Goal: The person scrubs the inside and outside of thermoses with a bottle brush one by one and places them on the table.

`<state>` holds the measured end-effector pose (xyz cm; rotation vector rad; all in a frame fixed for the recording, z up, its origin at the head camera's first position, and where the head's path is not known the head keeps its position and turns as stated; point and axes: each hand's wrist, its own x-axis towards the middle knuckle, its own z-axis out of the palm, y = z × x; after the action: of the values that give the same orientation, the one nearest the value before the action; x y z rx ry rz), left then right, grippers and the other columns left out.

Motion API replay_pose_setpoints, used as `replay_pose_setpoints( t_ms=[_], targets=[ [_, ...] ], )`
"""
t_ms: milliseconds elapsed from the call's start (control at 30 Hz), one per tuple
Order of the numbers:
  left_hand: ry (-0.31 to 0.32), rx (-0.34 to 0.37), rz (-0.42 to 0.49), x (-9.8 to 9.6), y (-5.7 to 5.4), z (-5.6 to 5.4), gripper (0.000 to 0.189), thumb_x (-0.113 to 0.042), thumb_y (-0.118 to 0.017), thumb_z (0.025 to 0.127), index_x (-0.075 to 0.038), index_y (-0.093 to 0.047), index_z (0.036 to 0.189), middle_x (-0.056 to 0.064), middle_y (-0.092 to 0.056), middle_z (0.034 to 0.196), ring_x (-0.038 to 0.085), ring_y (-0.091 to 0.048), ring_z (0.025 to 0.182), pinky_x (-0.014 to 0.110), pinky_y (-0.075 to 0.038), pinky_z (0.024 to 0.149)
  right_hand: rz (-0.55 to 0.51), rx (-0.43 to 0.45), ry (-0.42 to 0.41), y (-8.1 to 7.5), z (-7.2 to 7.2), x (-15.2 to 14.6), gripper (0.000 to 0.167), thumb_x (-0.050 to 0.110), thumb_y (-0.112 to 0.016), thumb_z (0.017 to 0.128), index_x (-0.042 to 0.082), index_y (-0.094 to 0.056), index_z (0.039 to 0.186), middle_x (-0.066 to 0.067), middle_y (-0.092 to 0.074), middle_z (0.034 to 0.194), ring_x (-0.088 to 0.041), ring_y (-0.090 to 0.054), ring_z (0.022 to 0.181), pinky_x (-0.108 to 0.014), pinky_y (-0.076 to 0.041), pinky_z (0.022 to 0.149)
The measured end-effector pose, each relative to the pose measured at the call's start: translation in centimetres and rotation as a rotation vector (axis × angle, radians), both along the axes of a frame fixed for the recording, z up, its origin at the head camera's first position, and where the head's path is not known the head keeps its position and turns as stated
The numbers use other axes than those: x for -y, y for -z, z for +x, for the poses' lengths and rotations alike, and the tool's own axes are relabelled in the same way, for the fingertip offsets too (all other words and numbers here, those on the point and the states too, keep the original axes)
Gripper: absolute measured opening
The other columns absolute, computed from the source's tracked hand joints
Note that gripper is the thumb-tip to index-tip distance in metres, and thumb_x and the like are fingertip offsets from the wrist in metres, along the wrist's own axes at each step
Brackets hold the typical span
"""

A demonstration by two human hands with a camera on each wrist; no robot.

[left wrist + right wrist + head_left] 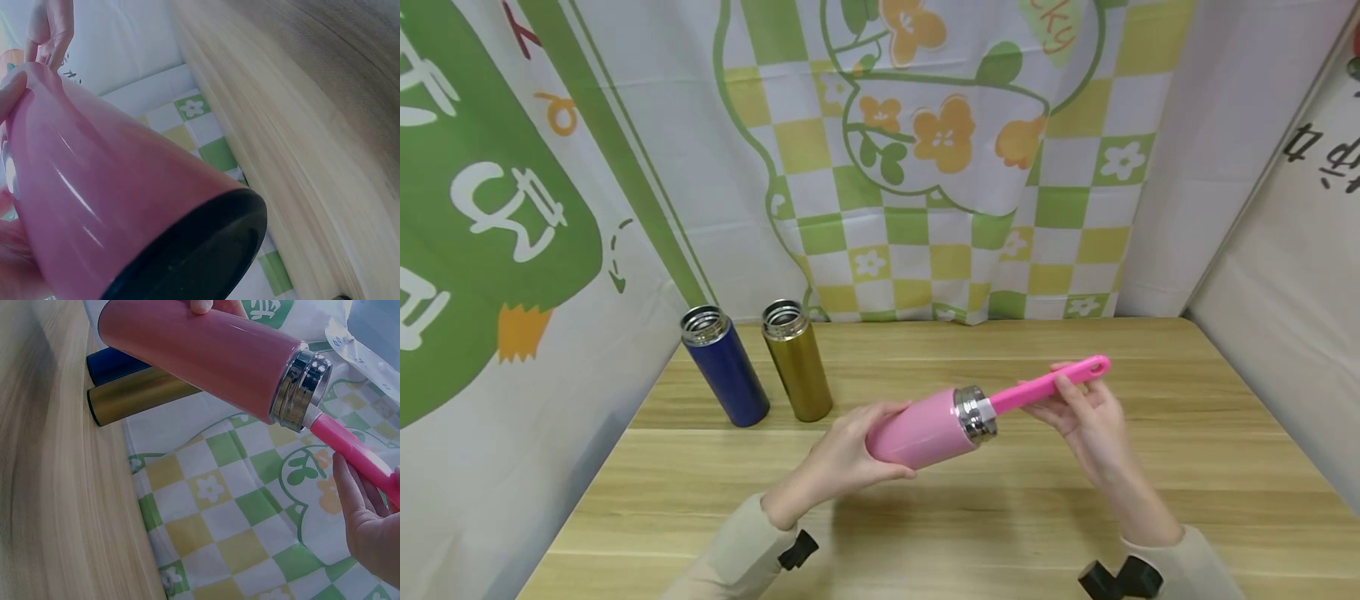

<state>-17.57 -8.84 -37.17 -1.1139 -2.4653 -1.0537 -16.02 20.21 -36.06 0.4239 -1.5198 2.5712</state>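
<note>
A pink vacuum flask [917, 432] is tilted above the table, its steel mouth toward the right. My left hand [850, 450] grips its body near the base. In the left wrist view the flask's dark bottom [194, 250] faces the camera. With thumb and fingers, my right hand [1093, 421] pinches a bright pink handle [1045, 388] with a hole at its end. The handle's pale neck enters the flask's mouth [306, 387], and whatever head it carries is hidden inside. The right wrist view shows the right hand's fingers along the handle.
A blue flask [727, 367] and a gold flask [799, 362] stand lidless at the table's back left. Patterned cloth [940, 250] hangs behind the wooden table [1150, 375], with more cloth walls at both sides.
</note>
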Motion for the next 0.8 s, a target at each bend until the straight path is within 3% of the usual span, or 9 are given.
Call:
replay_pose_setpoints(
  t_ms=[333, 667, 800],
  targets=[
    [-0.026, -0.018, -0.028, 0.5, 0.2, 0.1, 0.072, -0.026, -0.083, 0.057, -0.010, -0.052, 0.120, 0.006, -0.058, 0.112, 0.018, -0.054, 0.098, 0.032, -0.047, 0.078, -0.185, -0.060, 0.026, 0.5, -0.1, -1.5, 0.016, 0.003, -0.039, 0.092, 0.001, -0.054, 0.098, -0.015, -0.064, 0.089, -0.027, -0.064, 0.084, -0.038, -0.047, 0.075],
    [0.000, -0.034, -0.070, 0.6, 0.2, 0.0, 0.072, -0.031, -0.080, 0.060, -0.010, -0.050, 0.122, 0.005, -0.055, 0.117, 0.018, -0.053, 0.102, 0.033, -0.047, 0.080, -0.174, -0.064, 0.088, 0.1, 0.0, -2.7, 0.018, 0.002, -0.040, 0.092, -0.001, -0.056, 0.098, -0.016, -0.064, 0.088, -0.026, -0.064, 0.080, -0.037, -0.048, 0.073],
    [0.004, -0.046, -0.075, 0.7, 0.2, 0.0, 0.072, -0.031, -0.080, 0.060, -0.009, -0.050, 0.122, 0.005, -0.055, 0.117, 0.019, -0.053, 0.102, 0.033, -0.047, 0.080, -0.195, -0.071, 0.070, -0.2, 0.3, -3.2, 0.018, 0.000, -0.039, 0.092, -0.003, -0.055, 0.098, -0.017, -0.064, 0.088, -0.027, -0.064, 0.081, -0.038, -0.048, 0.073]
  ],
)
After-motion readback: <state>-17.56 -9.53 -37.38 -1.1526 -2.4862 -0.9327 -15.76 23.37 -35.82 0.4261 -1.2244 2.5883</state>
